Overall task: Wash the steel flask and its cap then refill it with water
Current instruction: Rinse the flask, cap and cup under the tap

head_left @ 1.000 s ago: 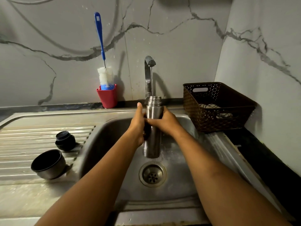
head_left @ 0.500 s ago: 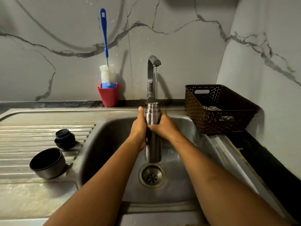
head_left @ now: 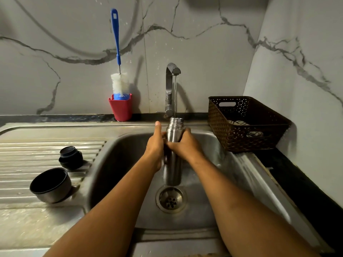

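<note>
Head view, near to far. Directly below the hands lies the round perforated steel drain (head_left: 171, 199) of the stainless sink basin (head_left: 118, 164). Well to the left of the left hand, on the ribbed draining board (head_left: 27, 151), a wide dark cup-shaped cap (head_left: 50, 184) lies tilted with its opening up, and just beyond it stands a smaller black stopper (head_left: 71, 157); both are apart from the flask. The brushed-steel cylindrical flask (head_left: 173, 171) is held upright over the drain. The left hand (head_left: 155, 147) presses against its left side with the thumb raised, its fingers passing out of sight behind the body. The right hand (head_left: 185, 145) is curled round the shoulder just under the threaded neck. Above the hands, a thin stream of water (head_left: 175, 95) falls from the chrome tap (head_left: 169, 86) to the open mouth of the flask. Beyond and left of the left hand, a blue-handled bottle brush (head_left: 116, 38) stands in a red plastic holder (head_left: 121, 108). Right of the right hand sits a brown perforated basket (head_left: 246, 125) against the veined marble wall (head_left: 204, 43). Probable faults from here: the mouth is narrow and the stream thin, so a small sideways drift would send water down the outside. Wet steel in wet hands may slip toward the basin, and the level inside is hidden, so overflow is likely if filling is not watched.
</note>
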A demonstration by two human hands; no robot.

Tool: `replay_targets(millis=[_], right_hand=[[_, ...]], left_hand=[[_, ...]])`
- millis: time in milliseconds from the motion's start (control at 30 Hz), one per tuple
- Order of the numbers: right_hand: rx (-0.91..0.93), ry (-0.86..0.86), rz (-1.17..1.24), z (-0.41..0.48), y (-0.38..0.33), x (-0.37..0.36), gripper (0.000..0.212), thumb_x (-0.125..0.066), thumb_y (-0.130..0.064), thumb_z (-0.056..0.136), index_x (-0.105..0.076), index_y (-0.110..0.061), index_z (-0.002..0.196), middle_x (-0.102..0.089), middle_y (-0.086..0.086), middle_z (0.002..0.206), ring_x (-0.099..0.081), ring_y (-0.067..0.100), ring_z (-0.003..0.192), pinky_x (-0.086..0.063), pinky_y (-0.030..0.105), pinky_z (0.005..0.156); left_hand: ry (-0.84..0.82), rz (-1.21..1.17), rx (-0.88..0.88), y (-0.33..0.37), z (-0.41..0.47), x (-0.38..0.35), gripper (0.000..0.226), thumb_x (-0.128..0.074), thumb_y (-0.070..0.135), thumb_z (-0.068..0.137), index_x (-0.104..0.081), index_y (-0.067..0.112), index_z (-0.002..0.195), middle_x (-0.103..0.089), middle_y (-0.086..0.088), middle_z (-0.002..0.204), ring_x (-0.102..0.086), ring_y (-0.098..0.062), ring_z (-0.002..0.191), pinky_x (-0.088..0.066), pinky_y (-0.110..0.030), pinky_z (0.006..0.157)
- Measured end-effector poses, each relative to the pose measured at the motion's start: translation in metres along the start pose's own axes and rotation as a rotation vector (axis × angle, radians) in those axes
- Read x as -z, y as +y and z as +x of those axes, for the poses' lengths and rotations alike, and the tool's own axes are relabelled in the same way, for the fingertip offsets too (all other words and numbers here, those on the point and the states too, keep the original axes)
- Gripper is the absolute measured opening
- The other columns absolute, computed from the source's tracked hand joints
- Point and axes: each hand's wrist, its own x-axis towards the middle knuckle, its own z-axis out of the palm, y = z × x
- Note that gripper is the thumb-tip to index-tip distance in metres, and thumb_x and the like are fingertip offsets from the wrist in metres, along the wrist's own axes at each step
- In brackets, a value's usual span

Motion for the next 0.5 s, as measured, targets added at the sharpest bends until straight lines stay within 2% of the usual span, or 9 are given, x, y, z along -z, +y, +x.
replay_targets(millis=[33, 133, 233, 300, 400, 467, 500], right_hand=[[0.005, -0.007, -0.024, 0.000, 0.000, 0.001, 0.076, -0.085, -0.048, 0.069, -0.046, -0.026, 0.130, -0.069, 0.002, 0.116, -0.069, 0.024, 0.099, -0.061, 0.045, 0.084], [-0.026, -0.026, 0.053, -0.001, -0.002, -0.001, 0.075, -0.086, -0.047, 0.069, -0.048, -0.025, 0.129, -0.069, 0.003, 0.117, -0.070, 0.024, 0.097, -0.063, 0.045, 0.081], [-0.011, -0.019, 0.024, -0.001, -0.004, 0.000, 0.073, -0.086, -0.045, 0.072, -0.048, -0.025, 0.131, -0.069, 0.003, 0.116, -0.069, 0.025, 0.099, -0.061, 0.044, 0.085], [-0.068, -0.053, 0.120, -0.006, -0.008, 0.000, 0.073, -0.087, -0.048, 0.068, -0.050, -0.025, 0.126, -0.070, 0.003, 0.116, -0.070, 0.024, 0.097, -0.062, 0.046, 0.080], [-0.082, 0.008, 0.137, -0.004, -0.009, -0.002, 0.095, -0.082, -0.064, 0.049, -0.046, -0.023, 0.127, -0.068, 0.006, 0.119, -0.070, 0.027, 0.099, -0.063, 0.049, 0.080], [-0.140, 0.008, 0.287, -0.005, -0.008, 0.001, 0.086, -0.086, -0.051, 0.064, -0.041, -0.020, 0.131, -0.067, 0.009, 0.119, -0.072, 0.028, 0.094, -0.064, 0.050, 0.071], [-0.206, -0.009, 0.420, -0.004, -0.008, 0.003, 0.082, -0.087, -0.043, 0.073, -0.038, -0.018, 0.133, -0.067, 0.010, 0.117, -0.072, 0.028, 0.091, -0.064, 0.050, 0.066]], left_hand=[[0.002, 0.002, -0.003, -0.001, 0.001, 0.000, 0.060, -0.027, 0.057, 0.109, -0.064, 0.016, 0.133, -0.065, 0.005, 0.094, -0.057, -0.005, 0.074, -0.047, -0.019, 0.054], [-0.009, 0.001, 0.014, 0.003, -0.005, -0.001, 0.047, -0.028, 0.057, 0.109, -0.062, 0.024, 0.109, -0.064, 0.003, 0.089, -0.056, -0.006, 0.071, -0.050, -0.014, 0.048], [0.023, -0.007, 0.021, 0.002, -0.002, 0.001, 0.047, -0.030, 0.058, 0.108, -0.063, 0.025, 0.100, -0.065, 0.004, 0.090, -0.058, -0.007, 0.076, -0.046, -0.022, 0.056], [0.007, 0.013, 0.023, 0.001, 0.001, 0.003, 0.050, -0.029, 0.059, 0.108, -0.064, 0.023, 0.103, -0.064, 0.003, 0.086, -0.059, -0.009, 0.076, -0.048, -0.025, 0.051], [-0.009, 0.186, 0.017, -0.005, 0.007, 0.010, 0.058, -0.033, 0.060, 0.107, -0.065, 0.014, 0.122, -0.064, 0.001, 0.093, -0.058, -0.009, 0.079, -0.042, -0.024, 0.060], [-0.017, 0.320, 0.060, -0.006, 0.012, 0.017, 0.072, -0.043, 0.067, 0.101, -0.064, 0.004, 0.128, -0.068, -0.007, 0.100, -0.065, -0.018, 0.084, -0.052, -0.029, 0.072], [-0.017, 0.389, 0.089, -0.008, 0.018, 0.022, 0.076, -0.047, 0.071, 0.097, -0.065, 0.002, 0.125, -0.071, -0.012, 0.100, -0.069, -0.024, 0.087, -0.057, -0.034, 0.079]])
